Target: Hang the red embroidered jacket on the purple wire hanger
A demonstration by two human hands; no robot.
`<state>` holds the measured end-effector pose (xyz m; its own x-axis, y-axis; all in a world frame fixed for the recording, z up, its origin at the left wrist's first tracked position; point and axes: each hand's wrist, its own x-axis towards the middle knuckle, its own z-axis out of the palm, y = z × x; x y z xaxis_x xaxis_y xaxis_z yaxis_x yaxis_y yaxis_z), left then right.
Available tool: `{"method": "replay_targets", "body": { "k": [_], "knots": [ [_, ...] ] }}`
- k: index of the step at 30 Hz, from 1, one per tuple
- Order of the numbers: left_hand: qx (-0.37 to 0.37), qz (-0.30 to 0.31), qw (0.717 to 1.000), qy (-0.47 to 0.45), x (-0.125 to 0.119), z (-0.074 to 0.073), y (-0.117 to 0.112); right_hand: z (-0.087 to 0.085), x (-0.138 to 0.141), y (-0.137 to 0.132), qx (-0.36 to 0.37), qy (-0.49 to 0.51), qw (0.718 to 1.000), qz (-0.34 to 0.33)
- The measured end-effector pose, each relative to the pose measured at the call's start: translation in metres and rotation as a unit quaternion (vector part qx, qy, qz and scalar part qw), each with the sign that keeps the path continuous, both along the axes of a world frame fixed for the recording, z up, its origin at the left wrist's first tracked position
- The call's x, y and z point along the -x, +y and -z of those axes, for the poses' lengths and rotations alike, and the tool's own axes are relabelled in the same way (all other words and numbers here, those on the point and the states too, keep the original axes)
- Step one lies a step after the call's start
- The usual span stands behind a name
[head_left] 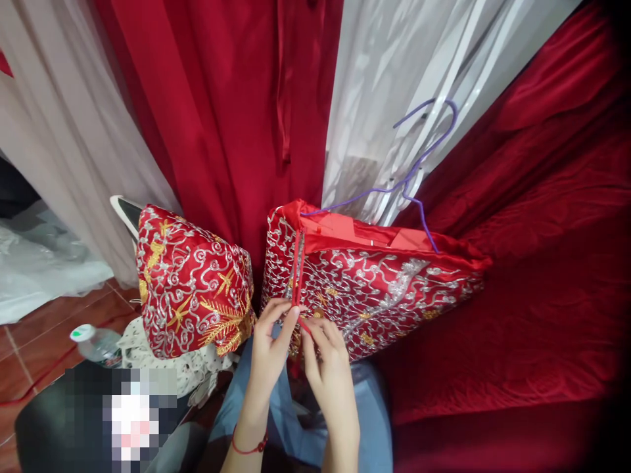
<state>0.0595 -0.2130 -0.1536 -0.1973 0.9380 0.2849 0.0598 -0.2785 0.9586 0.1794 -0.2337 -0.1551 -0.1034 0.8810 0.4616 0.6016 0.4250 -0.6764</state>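
My left hand (275,336) pinches a thin red cord (298,269) that runs down from the top edge of a red garment (355,282) with silver and gold embroidery. Close beside it, my right hand (325,348) grips the lower part of the same cord between thumb and fingers. The garment hangs from a purple wire hanger (372,190), its upper edge folded open on a plain red lining. Its lower part rests near my lap, partly behind my hands.
Left of the garment lies another embroidered red piece (194,279) on speckled white cloth (140,341). A plastic bottle (101,345) stands beside it on the tiled floor. Red fabric (231,98), sheer white fabric (379,79) and dark red cloth (517,315) hang around. A blurred dark object is at lower left.
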Motion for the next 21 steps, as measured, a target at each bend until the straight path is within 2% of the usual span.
{"method": "replay_targets", "body": {
  "k": [4, 9, 14, 17, 21],
  "knots": [
    [0.004, 0.0, 0.999, -0.046, 0.0, 0.005, 0.003, 0.011, -0.013, 0.007, 0.015, -0.001, 0.998, 0.068],
    [0.056, -0.002, 0.997, -0.055, -0.002, 0.01, 0.001, 0.021, -0.019, 0.018, 0.037, 0.088, 0.991, 0.094],
    [0.042, -0.032, 0.998, -0.02, -0.004, 0.011, 0.0, 0.002, 0.003, 0.032, 0.07, 0.161, 0.984, 0.022],
    [0.042, -0.02, 0.999, -0.013, -0.007, 0.012, 0.0, -0.011, 0.021, 0.042, 0.085, 0.232, 0.969, -0.001],
    [0.045, -0.001, 0.999, -0.01, -0.011, 0.016, 0.001, -0.02, 0.036, 0.052, 0.084, 0.315, 0.945, -0.013]
  ]
}}
